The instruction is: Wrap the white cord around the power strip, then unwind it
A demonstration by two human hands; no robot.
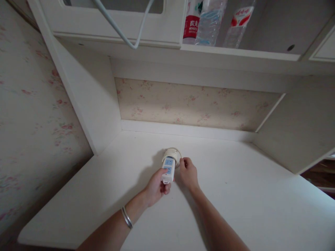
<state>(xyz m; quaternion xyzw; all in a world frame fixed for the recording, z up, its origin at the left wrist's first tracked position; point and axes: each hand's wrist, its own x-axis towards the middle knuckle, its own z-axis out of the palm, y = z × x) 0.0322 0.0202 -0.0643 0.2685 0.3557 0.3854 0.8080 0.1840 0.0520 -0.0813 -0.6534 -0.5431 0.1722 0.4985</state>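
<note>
A white power strip [169, 168] with blue socket faces is gripped near its lower end by my left hand [156, 188], the thumb resting on top. Its cream cord [171, 153] is wound around the far end in several turns. One loop of cord arcs out to the right, toward my right hand [188, 172]. The fingers of that hand are pinched together on the cord beside the strip. A bit of red shows at the strip's lower right edge. The strip's underside is hidden.
Beneath both hands lies a white desktop [235, 195]. Overhead, a shelf [240, 54] holds plastic bottles [210, 24]. A pale cable [123, 35] hangs down from the upper left. White side panels [81, 94] flank the desk, and floral wallpaper [183, 104] shows at the back.
</note>
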